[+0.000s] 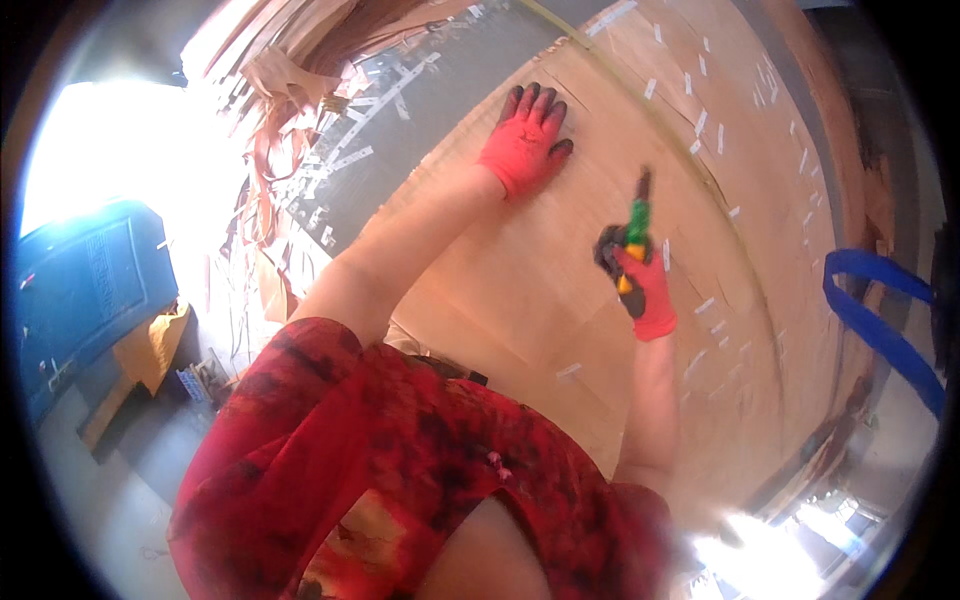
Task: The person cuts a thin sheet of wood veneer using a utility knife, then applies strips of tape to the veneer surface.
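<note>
- Left hand (pixel 525 145): upper centre of the frame, in a red glove with dark fingertips. The hand is open, palm down, fingers spread on the wood sheet (pixel 520 270), near its upper-left edge.
- Right hand (pixel 652 290): right of centre, in a matching glove, closed around the hand tool (pixel 638 228).
- Hand tool: green and yellow body, dark narrow tip directed toward the top of the frame, dark rounded part at its left. Motion blur hides the exact type; contact between tip and sheet cannot be determined.
- Clearance: the two hands are well apart, with smooth sheet surface between them.
- Edges: the sheet's left edge runs diagonally beside the grey surface (pixel 420 140); its right side appears curved through the fisheye lens.
- Sheet material: tan, wood-grained, flat, with visible seams. Short white strips (pixel 650 89) are scattered across its right part.
- Yellowish band (pixel 584 40): long and narrow, crossing the sheet from top centre toward the right.
- Surroundings: thin, curled wood scraps (pixel 275 85) at upper left; smooth blue container (pixel 95 290) at left; looped blue strap (pixel 868 264) at right.
</note>
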A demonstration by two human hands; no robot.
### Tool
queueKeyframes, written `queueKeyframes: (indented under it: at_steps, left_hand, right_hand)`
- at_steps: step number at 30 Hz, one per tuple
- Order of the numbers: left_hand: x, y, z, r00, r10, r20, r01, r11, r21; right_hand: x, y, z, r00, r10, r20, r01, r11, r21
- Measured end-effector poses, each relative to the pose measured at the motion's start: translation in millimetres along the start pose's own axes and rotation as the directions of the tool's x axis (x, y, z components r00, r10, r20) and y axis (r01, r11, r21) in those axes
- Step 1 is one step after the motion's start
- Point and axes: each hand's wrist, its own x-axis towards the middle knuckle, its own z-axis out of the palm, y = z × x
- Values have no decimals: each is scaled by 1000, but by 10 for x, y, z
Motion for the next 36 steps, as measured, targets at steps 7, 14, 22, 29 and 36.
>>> queueKeyframes:
  at_steps: [7, 14, 22, 29, 36]
  left_hand:
    - [-55, -28, 29, 995, 36, -97, -35, 999, 15]
    - [-90, -3, -49, 990, 60, -128, -60, 998, 6]
    - [-45, 35, -31, 996, 22, -82, -23, 1000, -3]
    - [7, 69, -114, 1000, -11, 3, 11, 1000, 13]
    - [70, 17, 1, 999, -9, -33, 9, 1000, 6]
  right_hand:
    - [799, 6, -464, 806, -591, -38, 160, 279, -947]
    - [1287, 328, -515, 757, -635, 153, 49, -179, -983]
    - [1224, 216, -407, 694, -720, -15, 22, 41, -999]
    - [1303, 177, -375, 699, -713, -57, -5, 74, -997]
    - [1365, 114, -326, 713, -694, -104, -14, 134, -991]
